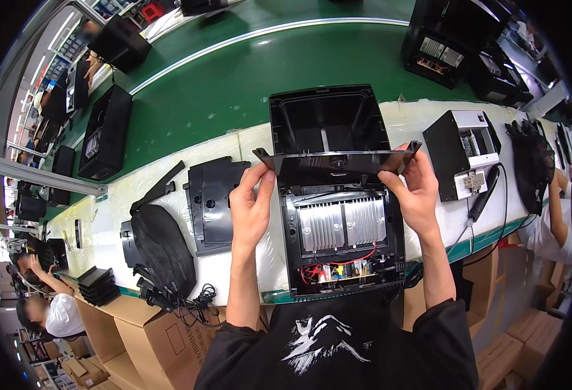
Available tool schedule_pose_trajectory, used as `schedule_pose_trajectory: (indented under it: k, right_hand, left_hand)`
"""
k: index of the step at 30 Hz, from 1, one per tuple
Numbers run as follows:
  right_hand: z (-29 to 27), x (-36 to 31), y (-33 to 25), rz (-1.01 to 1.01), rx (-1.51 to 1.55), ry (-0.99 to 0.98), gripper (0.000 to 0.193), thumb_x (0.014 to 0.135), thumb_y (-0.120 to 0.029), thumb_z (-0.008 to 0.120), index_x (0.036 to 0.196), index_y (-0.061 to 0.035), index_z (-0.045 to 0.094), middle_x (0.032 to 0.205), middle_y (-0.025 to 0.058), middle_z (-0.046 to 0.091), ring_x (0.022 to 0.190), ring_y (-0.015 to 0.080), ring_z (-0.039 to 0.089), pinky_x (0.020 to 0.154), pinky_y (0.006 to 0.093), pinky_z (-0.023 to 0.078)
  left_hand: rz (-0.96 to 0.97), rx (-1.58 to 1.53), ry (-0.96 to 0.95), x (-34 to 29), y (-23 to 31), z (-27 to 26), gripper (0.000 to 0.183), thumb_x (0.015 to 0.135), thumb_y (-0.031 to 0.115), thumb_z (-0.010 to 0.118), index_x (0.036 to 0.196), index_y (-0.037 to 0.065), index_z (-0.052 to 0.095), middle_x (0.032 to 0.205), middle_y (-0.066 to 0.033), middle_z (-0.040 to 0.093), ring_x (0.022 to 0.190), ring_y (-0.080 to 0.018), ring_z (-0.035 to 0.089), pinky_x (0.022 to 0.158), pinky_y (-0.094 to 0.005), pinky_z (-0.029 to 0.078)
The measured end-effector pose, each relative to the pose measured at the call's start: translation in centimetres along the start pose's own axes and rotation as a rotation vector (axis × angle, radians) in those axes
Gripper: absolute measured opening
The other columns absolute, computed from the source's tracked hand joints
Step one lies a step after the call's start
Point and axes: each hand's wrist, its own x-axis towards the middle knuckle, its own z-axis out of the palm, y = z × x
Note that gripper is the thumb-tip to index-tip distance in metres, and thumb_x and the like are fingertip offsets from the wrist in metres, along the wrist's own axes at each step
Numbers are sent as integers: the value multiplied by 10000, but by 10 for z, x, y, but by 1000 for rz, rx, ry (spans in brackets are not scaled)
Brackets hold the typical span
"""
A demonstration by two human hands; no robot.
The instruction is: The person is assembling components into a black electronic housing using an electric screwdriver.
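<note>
My left hand [252, 207] and my right hand [416, 192] grip a long black plastic panel [305, 169] by its two ends, thumbs on the near face and fingers behind. The panel is held across the middle of a black housing [290, 257] lying on the bench in front of me. In the housing's near part are two silver finned heat sinks [321, 224]. Nearer to me is a circuit board [347, 272] with red wires and small coloured parts. Beyond the panel is a deep hollow black box section [325, 120].
Flat black panels [215, 205], a black mesh bag [163, 247] and coiled cables [198, 302] lie left. To the right are a black-and-white unit [465, 153] and a corded black tool [484, 195]. A green conveyor [253, 71] carries black boxes; co-workers sit both sides.
</note>
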Motion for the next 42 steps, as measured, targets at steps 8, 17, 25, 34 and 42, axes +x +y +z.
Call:
schedule_pose_trajectory:
  k: [8, 17, 25, 34, 42]
  right_hand:
    - [-12, 10, 0, -326, -663, -94, 429, 720, 39, 686, 1113, -25, 525, 889, 79, 640, 876, 188, 586, 858, 332, 428]
    - [-2, 5, 6, -187, -624, 86, 266, 684, -19, 709, 937, 12, 637, 976, 85, 624, 830, 248, 617, 773, 336, 458]
    - [-4, 8, 10, -184, -602, 80, 121, 674, -31, 716, 783, -6, 671, 1081, 92, 585, 922, 239, 596, 785, 327, 463]
    - [4, 8, -2, -115, -356, 184, 571, 635, -78, 785, 1162, -28, 569, 1240, 152, 500, 1114, 299, 528, 866, 344, 462]
    - [5, 19, 2, -603, -856, -136, 284, 619, -8, 729, 893, -29, 657, 812, 71, 655, 813, 262, 624, 743, 341, 471]
  left_hand:
    - [112, 50, 90, -4, -8, 8, 126, 914, 45, 538, 1004, -23, 595, 949, -63, 628, 797, -113, 503, 758, -224, 402]
    - [134, 132, 59, -7, -10, 10, 104, 923, 39, 524, 980, -27, 582, 1005, -72, 634, 852, -118, 521, 790, -232, 410]
    - [39, 27, 78, -7, -12, 11, 80, 931, 29, 509, 956, -22, 565, 1030, -53, 612, 822, -74, 478, 736, -183, 386]
    - [102, 7, 63, -8, 1, 13, 236, 899, -3, 511, 1133, -27, 535, 1162, -121, 586, 1029, -160, 546, 929, -265, 401]
    - [624, 506, -57, 8, 47, 29, 319, 737, -23, 611, 1051, 25, 631, 1032, -101, 648, 978, -258, 588, 882, -357, 433]
